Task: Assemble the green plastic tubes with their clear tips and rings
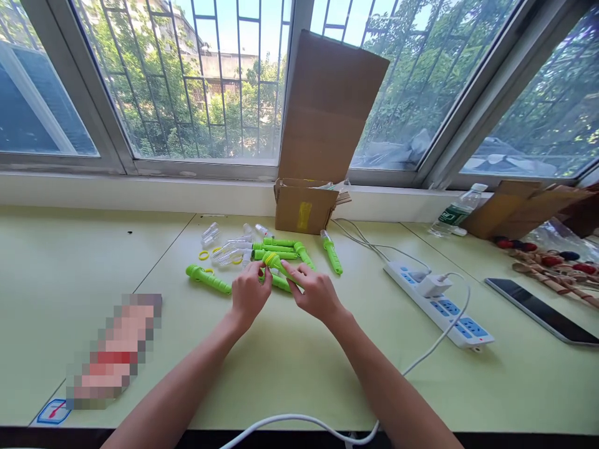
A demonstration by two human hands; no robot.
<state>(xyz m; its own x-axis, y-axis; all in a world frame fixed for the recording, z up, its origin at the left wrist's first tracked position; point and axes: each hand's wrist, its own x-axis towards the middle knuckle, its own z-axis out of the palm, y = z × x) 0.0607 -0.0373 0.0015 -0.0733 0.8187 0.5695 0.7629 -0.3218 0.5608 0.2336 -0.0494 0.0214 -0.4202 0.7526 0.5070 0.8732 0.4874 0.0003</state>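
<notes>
Head view: right hand (318,292) gripped green tube (276,263) between thumb and fingers, above table (276,368), threaded end aimed up and left, yellow band (270,257) around that end. Left hand (249,290) half closed, fingers bent, tips at threaded end; could not tell whether they pinched it. Loose green tubes (275,255) lay just beyond hands, another (209,279) left of left hand. Clear plastic pieces (210,235) and yellow rings (204,258) lay near tubes. Cardboard box (299,209) stood behind.
</notes>
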